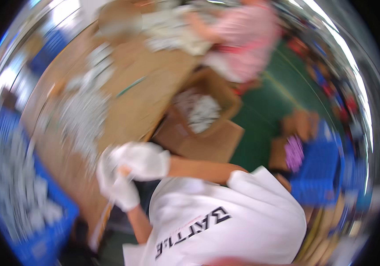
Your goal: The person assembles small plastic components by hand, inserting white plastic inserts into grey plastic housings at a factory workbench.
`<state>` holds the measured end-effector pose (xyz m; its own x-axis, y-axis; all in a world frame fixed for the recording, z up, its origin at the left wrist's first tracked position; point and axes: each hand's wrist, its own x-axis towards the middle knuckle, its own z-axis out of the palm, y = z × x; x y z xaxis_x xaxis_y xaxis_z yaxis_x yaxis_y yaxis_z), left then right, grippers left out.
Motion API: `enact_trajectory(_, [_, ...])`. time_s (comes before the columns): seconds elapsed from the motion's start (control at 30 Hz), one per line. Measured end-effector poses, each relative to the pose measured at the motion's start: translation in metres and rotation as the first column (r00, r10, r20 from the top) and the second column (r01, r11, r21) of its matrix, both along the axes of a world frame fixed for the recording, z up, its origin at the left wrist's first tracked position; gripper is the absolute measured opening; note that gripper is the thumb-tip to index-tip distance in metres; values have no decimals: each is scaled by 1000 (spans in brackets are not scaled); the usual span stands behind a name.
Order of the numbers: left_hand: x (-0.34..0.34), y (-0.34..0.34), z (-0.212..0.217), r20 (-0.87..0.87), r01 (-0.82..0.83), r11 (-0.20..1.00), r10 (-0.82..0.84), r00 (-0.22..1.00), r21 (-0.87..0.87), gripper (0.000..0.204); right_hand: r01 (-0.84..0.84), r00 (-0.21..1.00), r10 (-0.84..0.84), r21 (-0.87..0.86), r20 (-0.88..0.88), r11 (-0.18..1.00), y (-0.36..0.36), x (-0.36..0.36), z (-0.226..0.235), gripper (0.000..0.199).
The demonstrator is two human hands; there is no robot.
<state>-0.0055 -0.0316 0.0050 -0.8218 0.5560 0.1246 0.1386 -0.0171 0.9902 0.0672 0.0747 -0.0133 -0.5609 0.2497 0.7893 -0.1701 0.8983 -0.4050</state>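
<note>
Both my hands wear white gloves and meet at the table's near edge. My right hand (144, 160) reaches in from the right and lies against or over my left hand (114, 186). A small patch of bare skin shows where they meet. Motion blur smears the fingers, and I cannot see whether anything is between them. Close beyond my hands, a heap of thin pale grey-white pieces (83, 117) lies on the brown table (130, 119).
A cardboard box (230, 95) holding small white pieces stands right of the table. Left is a blue crate (61, 195) of pale pieces; right, another blue crate (316, 170) beside a purple bundle (293, 154). A green strip (131, 87) lies on the table. Beyond works a person in pink (247, 35).
</note>
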Motion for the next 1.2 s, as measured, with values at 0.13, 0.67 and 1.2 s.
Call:
enact_trajectory(0.13, [12,1,24,3,-66,998,66,998,-5,41,-12,989,-12,164,145,986,10,15,11,43])
enact_trajectory(0.67, [17,-28,30,-19,-164,986,164,986,0,41,-158,969,129,130,210,979,-12,5,34,51])
enact_trajectory(1.2, [2,-22,25,66,-151,988,153,986,-30,41,-176,943,162,23,292,984,-7,-3,40,47])
